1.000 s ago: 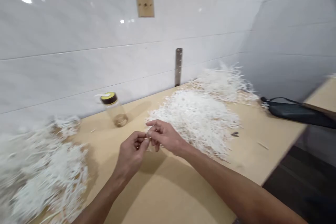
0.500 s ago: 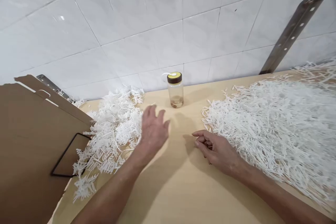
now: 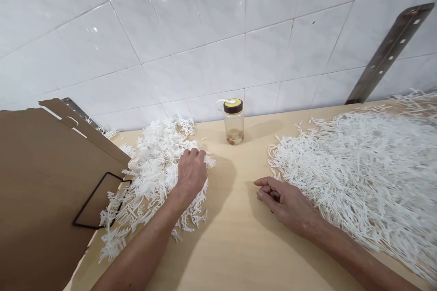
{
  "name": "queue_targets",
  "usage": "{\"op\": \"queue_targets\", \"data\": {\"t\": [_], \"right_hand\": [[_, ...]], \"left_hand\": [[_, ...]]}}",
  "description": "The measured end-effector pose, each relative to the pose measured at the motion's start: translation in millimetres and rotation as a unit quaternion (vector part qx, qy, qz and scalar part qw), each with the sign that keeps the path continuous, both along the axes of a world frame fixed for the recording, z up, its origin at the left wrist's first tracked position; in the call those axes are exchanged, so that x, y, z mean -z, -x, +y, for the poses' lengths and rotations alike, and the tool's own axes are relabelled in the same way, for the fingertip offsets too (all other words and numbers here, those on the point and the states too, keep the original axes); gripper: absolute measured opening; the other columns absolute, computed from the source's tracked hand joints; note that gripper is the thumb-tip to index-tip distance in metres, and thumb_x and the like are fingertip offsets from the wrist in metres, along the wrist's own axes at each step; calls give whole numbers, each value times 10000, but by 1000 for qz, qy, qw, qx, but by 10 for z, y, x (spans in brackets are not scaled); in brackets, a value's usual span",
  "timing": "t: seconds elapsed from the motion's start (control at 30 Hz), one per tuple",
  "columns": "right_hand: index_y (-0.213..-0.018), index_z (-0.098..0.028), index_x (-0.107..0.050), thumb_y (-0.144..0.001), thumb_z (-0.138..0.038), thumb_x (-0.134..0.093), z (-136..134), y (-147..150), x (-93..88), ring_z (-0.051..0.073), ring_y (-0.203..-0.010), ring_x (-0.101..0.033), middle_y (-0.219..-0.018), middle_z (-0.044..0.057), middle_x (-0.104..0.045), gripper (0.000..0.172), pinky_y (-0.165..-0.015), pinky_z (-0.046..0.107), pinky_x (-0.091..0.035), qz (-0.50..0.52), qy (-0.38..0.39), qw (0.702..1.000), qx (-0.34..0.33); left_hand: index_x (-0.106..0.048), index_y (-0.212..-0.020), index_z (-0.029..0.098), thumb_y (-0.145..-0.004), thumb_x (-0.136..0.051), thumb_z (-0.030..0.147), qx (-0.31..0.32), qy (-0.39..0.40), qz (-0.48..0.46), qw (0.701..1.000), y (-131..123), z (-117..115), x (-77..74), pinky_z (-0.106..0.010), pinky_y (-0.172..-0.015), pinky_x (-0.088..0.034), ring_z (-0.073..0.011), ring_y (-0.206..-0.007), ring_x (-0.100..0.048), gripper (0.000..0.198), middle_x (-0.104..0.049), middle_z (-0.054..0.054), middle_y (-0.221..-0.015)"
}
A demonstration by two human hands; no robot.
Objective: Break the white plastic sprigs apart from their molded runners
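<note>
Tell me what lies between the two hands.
Only bare tabletop, as the head view shows. The left hand rests on a white pile; the right hand lies on the wood.

I've got the table (image 3: 239,245) in front of me, running back to the wall (image 3: 205,32). The left heap (image 3: 150,182) of strips lies on it to my left, and my left hand (image 3: 191,170) rests on that heap's right edge. A cardboard sheet (image 3: 41,191) sits further left, touching the heap. The jar (image 3: 234,121) stands behind, between both heaps, near the wall. The right heap (image 3: 358,168) spreads rightward, with my right hand (image 3: 285,202) on the table just beside its left edge. A bracket (image 3: 389,52) leans on the wall behind it.
</note>
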State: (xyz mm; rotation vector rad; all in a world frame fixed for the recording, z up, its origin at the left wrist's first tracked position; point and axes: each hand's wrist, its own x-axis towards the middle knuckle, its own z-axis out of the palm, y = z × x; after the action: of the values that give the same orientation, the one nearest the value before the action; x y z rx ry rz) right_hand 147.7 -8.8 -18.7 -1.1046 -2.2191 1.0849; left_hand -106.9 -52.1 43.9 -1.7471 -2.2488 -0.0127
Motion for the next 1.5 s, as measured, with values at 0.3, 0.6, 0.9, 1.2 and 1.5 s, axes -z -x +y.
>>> {"op": "queue_targets", "data": {"t": [0.3,0.6,0.9,1.2,1.5], "right_hand": [[-1052,-237,-644,-899,-408,-499,17,-5,38,187,-740,-647,-847,27,-705,271,-641,302,-490,-2,-3,1000,8],[-1043,-232,-650,-911,-444,-483,16,15,10,186,-705,-637,-830,29,-704,301,-631,305,-483,-15,-2,1000,5],[-1031,-238,-651,-898,-441,-506,11,16,36,182,-722,-642,-848,24,-710,283,-646,298,-492,-5,7,1000,13],[-1064,-224,-637,-896,-405,-519,-126,132,-27,208,-814,-652,-887,52,-701,274,-713,330,-519,32,31,999,-24],[-1026,-186,-595,-775,-188,-602,-502,515,-328,179,-771,-620,-853,33,-672,252,-642,269,-519,164,175,949,-206]], "left_hand": [[-662,-971,189,-940,-452,265,-15,76,-48,996,69,151,-212,-354,-738,-470,-256,-892,-655,225,-700,-106,-932],[-530,-1309,205,-916,-540,459,67,-243,-179,951,177,-169,-358,-355,-787,-533,-232,-1016,-628,468,-589,-132,-1259],[-588,-1214,239,-856,-624,328,27,-9,-145,989,-51,-1047,127,-391,-763,-521,-260,-940,-631,371,-643,-87,-1124],[-648,-989,239,-966,-437,306,47,-97,-166,980,-211,-925,-174,-287,-679,-486,-164,-756,-629,223,-661,-44,-906],[-651,-884,210,-948,-453,201,149,-97,-307,935,-876,-847,-134,-292,-650,-510,-153,-710,-607,209,-651,-51,-872]]}}
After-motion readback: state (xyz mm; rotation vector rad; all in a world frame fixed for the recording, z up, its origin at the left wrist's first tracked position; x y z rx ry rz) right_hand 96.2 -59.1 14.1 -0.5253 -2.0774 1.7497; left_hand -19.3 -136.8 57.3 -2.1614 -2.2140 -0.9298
